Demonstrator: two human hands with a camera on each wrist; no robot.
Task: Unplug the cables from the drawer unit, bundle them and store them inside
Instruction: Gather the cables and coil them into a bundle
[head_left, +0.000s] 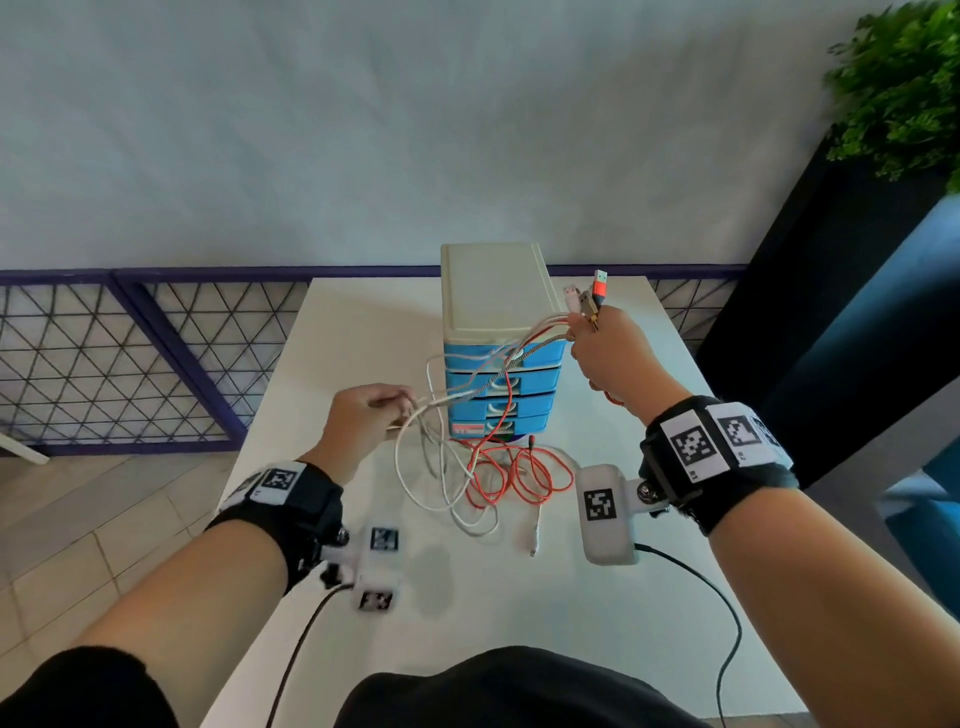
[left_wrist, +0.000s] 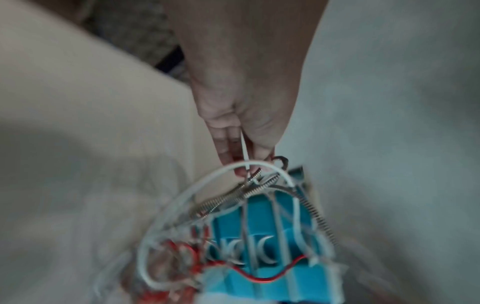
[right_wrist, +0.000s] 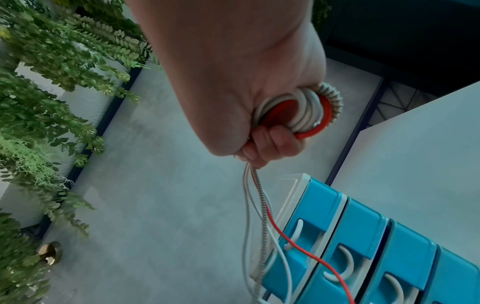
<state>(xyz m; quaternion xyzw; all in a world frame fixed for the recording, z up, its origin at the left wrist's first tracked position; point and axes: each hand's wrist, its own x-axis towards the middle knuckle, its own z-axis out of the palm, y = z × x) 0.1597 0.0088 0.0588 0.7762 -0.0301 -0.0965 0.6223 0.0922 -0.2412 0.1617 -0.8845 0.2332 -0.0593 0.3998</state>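
Observation:
A small drawer unit (head_left: 496, 291) with a cream top and blue drawers (right_wrist: 363, 242) stands at the middle of the white table (head_left: 519, 597). My right hand (head_left: 605, 348) is raised beside its top right and grips several cables (right_wrist: 298, 111), white, red and braided, wound into a coil; their USB plugs (head_left: 592, 293) stick up above the fist. My left hand (head_left: 366, 415), left of the unit, pinches the same cables (left_wrist: 246, 164) lower down. The slack (head_left: 493, 478) lies tangled on the table in front of the drawers.
A purple mesh railing (head_left: 130, 358) runs behind the table. A dark planter (head_left: 810, 312) with green foliage (head_left: 904, 83) stands at the right. The table's left edge drops to a tiled floor (head_left: 78, 545).

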